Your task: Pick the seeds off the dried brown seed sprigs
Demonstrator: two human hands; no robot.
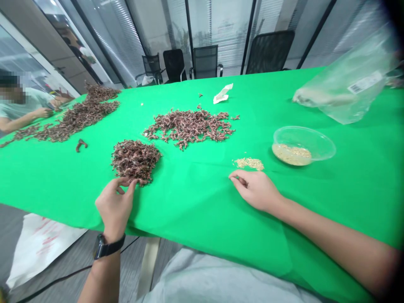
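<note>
My left hand [116, 202], with a dark watch on its wrist, is at the near edge of a compact pile of reddish-brown twisted pieces [135, 160]. Its thumb and fingertips are closed on a piece there. My right hand [254, 187] rests over the green cloth [195, 202] with thumb and fingers pinched together; what they hold, if anything, is too small to make out. Just beyond it lies a small heap of pale yellow grains [249, 163]. A clear plastic bowl [318, 145] to the right contains more such grains in liquid.
A looser spread of brown pieces [192, 126] lies mid-table, a white scrap [222, 94] behind it. A plastic bag [344, 90] stands back right. At the far left, a person [25, 105] works by a long brown heap [78, 118]. Chairs [205, 61] stand behind.
</note>
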